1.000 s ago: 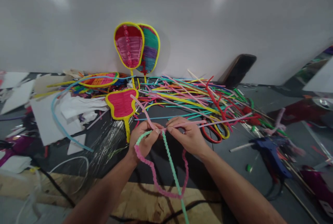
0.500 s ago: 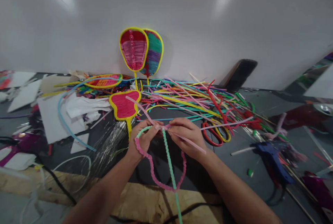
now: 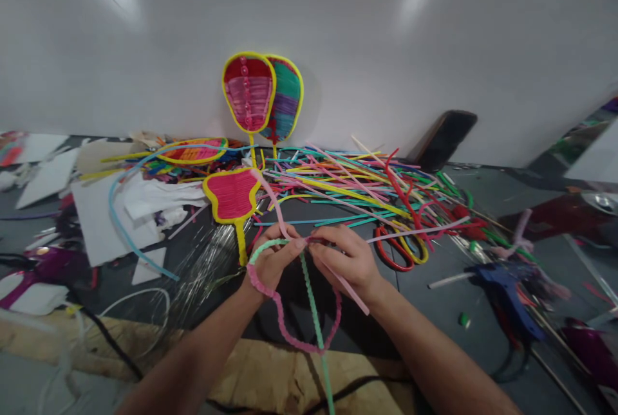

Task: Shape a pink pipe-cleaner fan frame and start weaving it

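Between my two hands hangs a wavy loop of twisted pipe cleaners [image 3: 294,340], pink below and mint green at the upper left. A mint green pipe cleaner stem [image 3: 315,312] runs down through its middle and past the bottom. My left hand [image 3: 276,257] pinches the loop's top edge with thumb and fingers. Close beside it, my right hand [image 3: 347,257] grips the top too, fingers curled. A light pink pipe cleaner [image 3: 350,289] sticks out below the right fingers, and another pink end [image 3: 275,202] rises from the left fingertips. The exact joint is partly hidden by fingers.
Loose pipe cleaners [image 3: 333,177] pile along the wall. Yellow-rimmed fans [image 3: 248,96] lean there, and a pink fan [image 3: 232,196] lies nearer. Scissors [image 3: 393,249], a blue glue gun [image 3: 506,299] and a phone [image 3: 447,138] are to the right; white paper [image 3: 103,209] is left.
The pink end above my left hand has swung right and more upright. The pink end under my right hand now points lower. Both hands stay at the loop's top.
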`<state>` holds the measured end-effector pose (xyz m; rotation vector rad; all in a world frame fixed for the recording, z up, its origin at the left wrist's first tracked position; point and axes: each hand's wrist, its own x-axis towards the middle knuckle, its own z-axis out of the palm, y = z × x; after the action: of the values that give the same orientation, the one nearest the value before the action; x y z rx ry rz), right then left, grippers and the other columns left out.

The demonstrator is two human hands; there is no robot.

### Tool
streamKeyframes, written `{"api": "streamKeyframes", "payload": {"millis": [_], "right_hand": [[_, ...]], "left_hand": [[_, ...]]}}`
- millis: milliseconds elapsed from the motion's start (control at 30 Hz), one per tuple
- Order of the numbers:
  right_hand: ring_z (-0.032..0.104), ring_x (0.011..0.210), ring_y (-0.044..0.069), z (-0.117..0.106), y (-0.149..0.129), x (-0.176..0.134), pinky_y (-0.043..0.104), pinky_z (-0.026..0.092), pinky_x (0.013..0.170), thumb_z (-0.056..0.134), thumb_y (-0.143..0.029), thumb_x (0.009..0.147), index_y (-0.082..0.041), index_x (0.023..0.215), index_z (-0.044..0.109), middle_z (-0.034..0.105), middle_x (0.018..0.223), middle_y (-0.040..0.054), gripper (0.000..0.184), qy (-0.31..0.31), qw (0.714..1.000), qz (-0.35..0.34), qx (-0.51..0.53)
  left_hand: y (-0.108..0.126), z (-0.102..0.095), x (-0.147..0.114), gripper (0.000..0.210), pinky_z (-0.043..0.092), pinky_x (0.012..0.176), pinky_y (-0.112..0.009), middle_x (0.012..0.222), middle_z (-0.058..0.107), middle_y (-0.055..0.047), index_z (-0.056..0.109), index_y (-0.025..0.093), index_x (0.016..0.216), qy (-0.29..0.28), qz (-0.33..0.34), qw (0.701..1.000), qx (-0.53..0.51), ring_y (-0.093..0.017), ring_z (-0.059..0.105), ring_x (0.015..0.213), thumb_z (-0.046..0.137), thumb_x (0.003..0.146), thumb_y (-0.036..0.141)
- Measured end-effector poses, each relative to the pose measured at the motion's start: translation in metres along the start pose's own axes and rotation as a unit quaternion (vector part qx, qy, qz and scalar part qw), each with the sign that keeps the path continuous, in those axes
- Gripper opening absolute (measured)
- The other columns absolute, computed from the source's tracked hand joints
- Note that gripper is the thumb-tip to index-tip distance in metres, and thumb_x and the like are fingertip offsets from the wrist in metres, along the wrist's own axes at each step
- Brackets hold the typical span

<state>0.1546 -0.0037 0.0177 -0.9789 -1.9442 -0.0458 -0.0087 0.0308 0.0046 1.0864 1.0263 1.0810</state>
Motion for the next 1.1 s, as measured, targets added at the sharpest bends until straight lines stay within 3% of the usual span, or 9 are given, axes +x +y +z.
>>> {"api": "streamKeyframes", "payload": {"millis": [233,367,433,533,600,667,767,900,1100], "right_hand": [[0.059,0.083,0.016,0.002,0.000,0.001,0.029,0.049,0.071,0.057,-0.010,0.079,-0.022,0.089,0.062,0.064,0.094,0.0075,0.016,0.017,0.998,0.030,0.049],[0.058,0.096,0.017,0.004,0.007,0.001,0.033,0.048,0.083,0.057,-0.017,0.080,-0.024,0.103,0.059,0.063,0.100,0.0070,0.024,-0.001,0.974,0.143,0.177],[0.058,0.096,0.018,0.003,0.014,0.001,0.033,0.048,0.082,0.057,-0.025,0.081,-0.025,0.112,0.053,0.062,0.104,0.0069,0.031,0.017,0.924,0.260,0.278],[0.061,0.078,0.016,-0.001,0.023,0.002,0.030,0.050,0.069,0.048,-0.043,0.085,-0.023,0.111,0.051,0.063,0.095,0.0064,0.033,0.042,0.789,0.412,0.453],[0.060,0.066,0.015,-0.004,0.026,0.004,0.028,0.049,0.061,0.041,-0.054,0.085,-0.020,0.103,0.056,0.063,0.084,0.0057,0.041,0.023,0.709,0.462,0.532],[0.059,0.063,0.015,-0.007,0.025,0.006,0.027,0.048,0.059,0.039,-0.059,0.084,-0.018,0.093,0.060,0.063,0.077,0.0053,0.047,-0.016,0.662,0.493,0.564],[0.058,0.063,0.013,-0.012,0.020,0.008,0.025,0.045,0.061,0.049,-0.057,0.081,-0.015,0.080,0.064,0.063,0.071,0.0038,0.044,-0.117,0.663,0.499,0.546],[0.055,0.059,0.010,-0.019,0.016,0.009,0.022,0.042,0.060,0.065,-0.047,0.073,-0.014,0.069,0.063,0.062,0.063,0.0005,0.034,-0.260,0.672,0.445,0.532],[0.049,0.051,0.007,-0.022,0.014,0.012,0.019,0.034,0.049,0.071,-0.041,0.068,-0.013,0.068,0.061,0.061,0.060,-0.0014,0.029,-0.273,0.665,0.464,0.518]], "left_hand": [[0.002,0.002,-0.002,0.018,0.042,0.052,-0.021,0.056,0.057,0.003,0.058,0.018,0.069,0.033,-0.019,0.999,0.021,-0.010,0.053,0.051,0.066,0.064,0.034],[0.006,-0.002,0.004,0.019,0.043,0.052,-0.022,0.057,0.058,0.003,0.058,0.017,0.068,0.052,-0.011,0.998,0.015,-0.011,0.053,0.052,0.067,0.063,0.033],[0.010,-0.005,0.009,0.020,0.043,0.051,-0.021,0.057,0.057,0.003,0.057,0.017,0.068,0.050,-0.015,0.998,-0.027,-0.010,0.053,0.051,0.067,0.063,0.033],[0.015,-0.010,0.014,0.022,0.043,0.049,-0.021,0.055,0.056,0.003,0.055,0.017,0.067,0.027,-0.020,0.997,-0.071,-0.010,0.053,0.049,0.068,0.063,0.034],[0.017,-0.012,0.012,0.022,0.042,0.049,-0.022,0.055,0.057,0.003,0.056,0.017,0.067,0.003,-0.008,0.999,-0.040,-0.011,0.052,0.049,0.068,0.063,0.034],[0.018,-0.011,0.008,0.020,0.041,0.050,-0.021,0.056,0.058,0.001,0.059,0.016,0.068,-0.039,0.008,0.999,0.033,-0.010,0.052,0.051,0.067,0.065,0.034],[0.020,-0.007,-0.001,0.018,0.038,0.048,-0.020,0.056,0.059,0.001,0.063,0.015,0.068,-0.103,0.017,0.983,0.153,-0.010,0.049,0.050,0.067,0.067,0.033],[0.021,-0.001,-0.007,0.019,0.037,0.047,-0.020,0.056,0.059,0.001,0.064,0.016,0.070,-0.134,0.024,0.967,0.214,-0.009,0.047,0.049,0.066,0.068,0.035],[0.018,-0.002,-0.005,0.019,0.041,0.054,-0.022,0.063,0.059,-0.001,0.064,0.016,0.070,-0.159,0.048,0.963,0.214,-0.013,0.054,0.060,0.065,0.071,0.034]]}}
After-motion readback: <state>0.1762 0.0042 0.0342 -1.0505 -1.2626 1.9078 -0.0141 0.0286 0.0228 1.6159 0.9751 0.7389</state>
